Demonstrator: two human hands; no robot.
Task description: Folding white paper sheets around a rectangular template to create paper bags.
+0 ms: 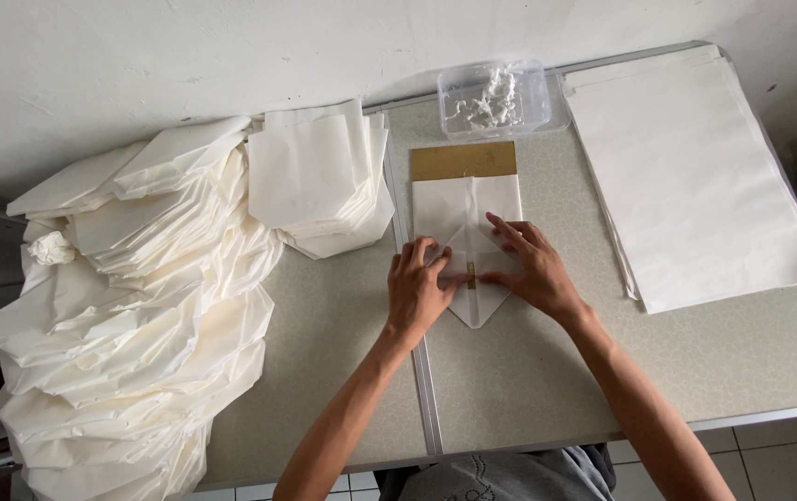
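A white paper sheet (pixel 465 206) lies folded around a flat brown board (pixel 462 160) in the middle of the table, its near end folded into a downward point. My left hand (pixel 420 289) presses the left flap of that fold flat, fingers spread. My right hand (pixel 530 267) presses the right flap, fingers apart. Both hands rest on the paper and grip nothing.
A large heap of finished white paper bags (pixel 129 306) covers the table's left side, with a neater stack (pixel 320 181) beside it. A clear plastic tub of white paste (pixel 494 98) stands at the back. A stack of flat white sheets (pixel 691 176) lies at the right. The grey table (pixel 686 362) has a metal seam.
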